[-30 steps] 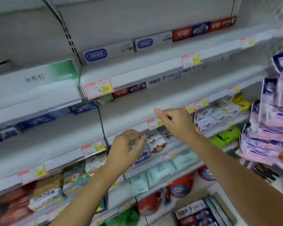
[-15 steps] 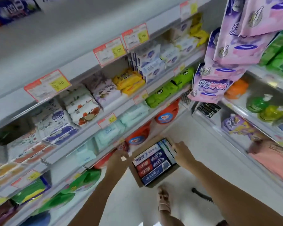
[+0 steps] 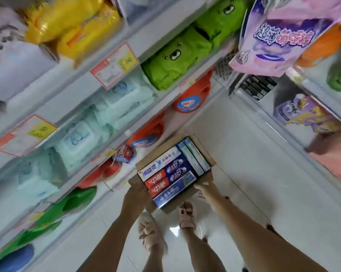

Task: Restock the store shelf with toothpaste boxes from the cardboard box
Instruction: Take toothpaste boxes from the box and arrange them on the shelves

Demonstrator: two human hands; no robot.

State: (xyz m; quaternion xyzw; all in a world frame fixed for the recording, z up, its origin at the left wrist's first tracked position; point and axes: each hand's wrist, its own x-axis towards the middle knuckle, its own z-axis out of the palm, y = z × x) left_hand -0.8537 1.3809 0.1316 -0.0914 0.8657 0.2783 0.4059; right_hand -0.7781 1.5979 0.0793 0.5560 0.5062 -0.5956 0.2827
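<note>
Below the shelves (image 3: pixel 67 101), left grip (image 3: pixel 137 191) clamps cardboard box (image 3: pixel 204 178); right grip (image 3: pixel 205 190), apart, touches it.

We take the pale, glossy floor (image 3: pixel 238 154) as our mark. To its left rises the store shelf (image 3: pixel 71 83), its white tiers carrying red-and-yellow price tags (image 3: pixel 114 65) on their front edges. To the floor's right stands a second white shelving unit (image 3: pixel 264 122). At the floor's far end, where the two meet, we see a wire mesh panel (image 3: pixel 222 68). A bright glint (image 3: pixel 174 231) lies on the floor's near part.
</note>
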